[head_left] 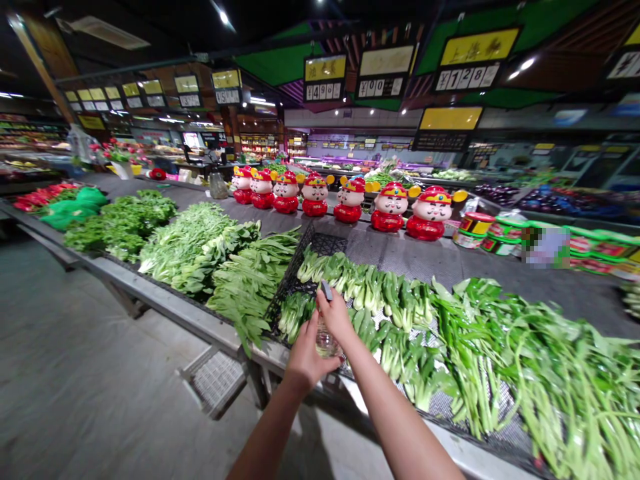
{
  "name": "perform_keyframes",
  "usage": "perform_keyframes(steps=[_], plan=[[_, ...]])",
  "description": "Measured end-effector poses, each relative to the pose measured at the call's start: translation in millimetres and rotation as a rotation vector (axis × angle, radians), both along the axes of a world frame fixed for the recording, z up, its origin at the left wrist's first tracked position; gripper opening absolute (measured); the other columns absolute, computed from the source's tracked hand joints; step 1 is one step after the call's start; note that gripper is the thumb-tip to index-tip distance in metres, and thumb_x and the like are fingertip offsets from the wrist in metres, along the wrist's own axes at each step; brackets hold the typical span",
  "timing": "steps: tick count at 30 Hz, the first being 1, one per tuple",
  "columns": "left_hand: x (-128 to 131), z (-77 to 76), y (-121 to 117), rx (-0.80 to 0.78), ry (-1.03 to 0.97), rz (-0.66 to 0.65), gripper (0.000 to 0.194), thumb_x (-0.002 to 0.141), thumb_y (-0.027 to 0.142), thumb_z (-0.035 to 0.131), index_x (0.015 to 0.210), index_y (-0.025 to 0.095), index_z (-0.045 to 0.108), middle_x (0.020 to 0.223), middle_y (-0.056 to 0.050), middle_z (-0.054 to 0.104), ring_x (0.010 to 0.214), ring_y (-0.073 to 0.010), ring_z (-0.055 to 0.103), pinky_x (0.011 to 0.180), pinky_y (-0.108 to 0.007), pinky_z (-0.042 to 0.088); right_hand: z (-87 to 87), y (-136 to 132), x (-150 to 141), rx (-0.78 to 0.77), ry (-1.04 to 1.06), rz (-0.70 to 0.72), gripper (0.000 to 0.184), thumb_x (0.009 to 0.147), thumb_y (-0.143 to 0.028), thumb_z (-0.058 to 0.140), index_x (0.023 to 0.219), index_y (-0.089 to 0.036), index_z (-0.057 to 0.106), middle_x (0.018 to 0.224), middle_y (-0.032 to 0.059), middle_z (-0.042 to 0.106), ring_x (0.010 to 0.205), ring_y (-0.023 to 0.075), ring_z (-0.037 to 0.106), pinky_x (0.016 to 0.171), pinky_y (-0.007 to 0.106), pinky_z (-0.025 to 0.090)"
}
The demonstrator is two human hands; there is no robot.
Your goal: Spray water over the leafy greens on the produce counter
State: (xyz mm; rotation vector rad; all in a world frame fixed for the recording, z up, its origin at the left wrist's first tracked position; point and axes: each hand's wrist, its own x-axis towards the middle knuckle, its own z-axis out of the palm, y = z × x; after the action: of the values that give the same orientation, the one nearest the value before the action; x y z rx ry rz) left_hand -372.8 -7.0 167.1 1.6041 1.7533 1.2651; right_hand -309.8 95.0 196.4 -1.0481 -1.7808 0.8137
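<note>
Both hands are on a clear bottle (pixel 327 341) with a grey top, held over the front of the vegetable stand. My left hand (pixel 306 353) wraps the bottle's lower body, fingers curved round its side. Higher up, my right hand (pixel 336 317) closes round the neck just under the grey top; some of its fingers are hidden. Just beyond the hands are small bok choy (pixel 370 287) in rows, partly in a black plastic crate (pixel 320 240). Long-leaved greens (pixel 255 280) lie to the left of the crate, and long-stemmed leafy greens (pixel 490 353) spread to the right.
Red figurines (pixel 315 195) line the back of the stand, with stacked tubs (pixel 475 230) to their right. More greens (pixel 185 233) and green bags (pixel 75 208) lie at left. A metal edge (pixel 170 297) runs along the front; a grey crate (pixel 215 380) sits below. Price signs (pixel 325 79) hang overhead.
</note>
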Motion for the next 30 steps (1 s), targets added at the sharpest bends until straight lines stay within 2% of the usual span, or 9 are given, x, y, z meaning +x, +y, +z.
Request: perform_keyframes(steps=[7, 13, 21, 30], plan=[[1.8, -0.1, -2.9, -0.001, 0.013, 0.008, 0.101, 0.054, 0.024, 0.077, 0.14, 0.019, 0.024, 0.127, -0.011, 0.047, 0.117, -0.0262, 0.048, 0.101, -0.038, 0.038, -3.7, 0.0, 0.6, 0.005, 0.003, 0.012, 0.033, 0.086, -0.046, 0.041, 0.082, -0.017, 0.056, 0.073, 0.0055, 0.061, 0.066, 0.0191, 0.057, 0.062, 0.029, 0.041], [5.8, -3.7, -5.6, 0.005, 0.005, 0.019, 0.1, 0.055, 0.023, 0.077, 0.14, 0.018, 0.023, 0.129, -0.012, 0.045, 0.121, -0.0263, 0.045, 0.104, -0.039, 0.036, -3.1, -2.7, 4.0, 0.022, -0.023, 0.011, 0.032, 0.086, -0.046, 0.042, 0.08, -0.017, 0.056, 0.07, 0.0039, 0.06, 0.063, 0.018, 0.055, 0.06, 0.028, 0.04], [13.4, -15.5, -13.9, 0.013, -0.054, 0.047, 0.102, 0.055, 0.021, 0.078, 0.14, 0.017, 0.022, 0.131, -0.013, 0.043, 0.123, -0.0281, 0.043, 0.106, -0.041, 0.035, -8.5, -12.6, 6.0, -0.026, -0.01, 0.055, 0.03, 0.086, -0.045, 0.042, 0.081, -0.018, 0.055, 0.071, 0.0043, 0.061, 0.063, 0.0178, 0.055, 0.059, 0.027, 0.039], [20.4, -31.0, -29.9, 0.062, -0.017, 0.068, 0.099, 0.054, 0.018, 0.078, 0.137, 0.015, 0.025, 0.132, -0.015, 0.044, 0.123, -0.0291, 0.045, 0.106, -0.043, 0.038, -25.5, -25.0, 9.2, -0.053, -0.022, 0.051, 0.03, 0.086, -0.045, 0.042, 0.074, -0.019, 0.052, 0.065, 0.0027, 0.057, 0.059, 0.0172, 0.053, 0.057, 0.027, 0.038]])
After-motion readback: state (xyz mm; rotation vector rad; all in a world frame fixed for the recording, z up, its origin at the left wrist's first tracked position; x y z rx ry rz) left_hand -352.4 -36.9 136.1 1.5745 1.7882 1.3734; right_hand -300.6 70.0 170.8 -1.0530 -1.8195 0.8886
